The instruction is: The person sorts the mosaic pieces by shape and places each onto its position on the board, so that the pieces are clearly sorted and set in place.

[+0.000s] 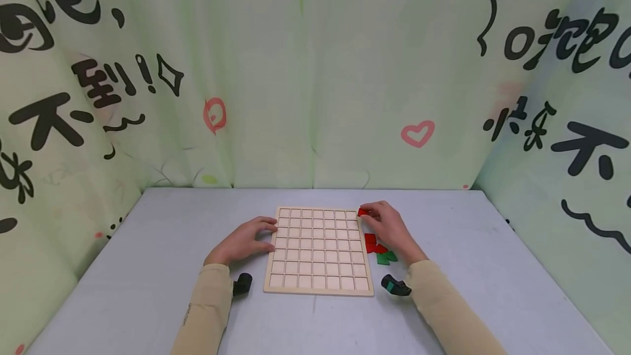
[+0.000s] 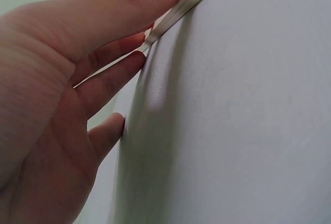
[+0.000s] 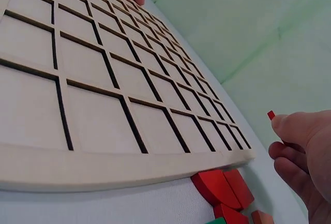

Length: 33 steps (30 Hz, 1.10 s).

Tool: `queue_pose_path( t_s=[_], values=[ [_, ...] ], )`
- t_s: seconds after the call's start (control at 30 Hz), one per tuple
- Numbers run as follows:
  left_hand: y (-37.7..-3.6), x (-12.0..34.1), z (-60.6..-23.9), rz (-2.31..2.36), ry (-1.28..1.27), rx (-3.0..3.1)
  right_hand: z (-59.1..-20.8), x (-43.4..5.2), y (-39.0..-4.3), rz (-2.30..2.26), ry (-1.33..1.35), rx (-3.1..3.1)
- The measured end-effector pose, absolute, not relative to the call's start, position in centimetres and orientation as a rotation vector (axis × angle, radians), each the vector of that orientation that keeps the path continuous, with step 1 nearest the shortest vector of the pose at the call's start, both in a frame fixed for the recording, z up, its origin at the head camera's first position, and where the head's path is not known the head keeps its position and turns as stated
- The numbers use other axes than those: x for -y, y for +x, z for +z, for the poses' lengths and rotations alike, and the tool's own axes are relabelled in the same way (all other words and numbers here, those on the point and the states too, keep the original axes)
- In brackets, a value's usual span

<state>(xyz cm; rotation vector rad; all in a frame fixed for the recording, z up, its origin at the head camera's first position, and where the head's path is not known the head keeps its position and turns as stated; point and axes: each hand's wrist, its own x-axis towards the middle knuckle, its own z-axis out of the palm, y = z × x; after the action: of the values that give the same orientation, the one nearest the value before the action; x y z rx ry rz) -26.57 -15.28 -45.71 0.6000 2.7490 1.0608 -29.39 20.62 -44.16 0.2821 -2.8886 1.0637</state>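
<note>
Pale wooden gridded board (image 1: 318, 256): no pieces seated (placing seemingly unstarted). Loose flat red blocks (image 1: 370, 239), flat green blocks (image 1: 383, 259): beside its right edge. Right hand (image 1: 389, 227): pinches small red block (image 1: 363, 212) by far-right corner. Left hand (image 1: 244, 241): fingers parted, touching left edge.

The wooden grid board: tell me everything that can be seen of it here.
The grid board looks like pale, unpainted wood, roughly square, with rounded corners, a plain rim and thin raised dividers making seven rows of seven cells. The cell floors show, with no pieces set in them. It lies flat on the white table. The person's left grip touches its left edge; red blocks lie close beside its right edge.
</note>
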Motion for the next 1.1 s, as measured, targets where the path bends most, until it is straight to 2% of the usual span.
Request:
queue_pose_path(
  t_s=[0.37,0.73,1.1],
  values=[
    [-26.4,15.2,-45.6,1.057,0.59,-2.745,-44.2,-18.6,-29.2,1.054,0.418,2.846],
    [-26.4,15.2,-45.5,1.057,0.58,-2.751,-44.6,-16.7,-29.0,1.19,0.395,2.855],
    [-26.5,15.1,-45.5,1.053,0.575,-2.753,-44.6,-14.3,-28.9,1.172,0.498,2.828]
  ],
)
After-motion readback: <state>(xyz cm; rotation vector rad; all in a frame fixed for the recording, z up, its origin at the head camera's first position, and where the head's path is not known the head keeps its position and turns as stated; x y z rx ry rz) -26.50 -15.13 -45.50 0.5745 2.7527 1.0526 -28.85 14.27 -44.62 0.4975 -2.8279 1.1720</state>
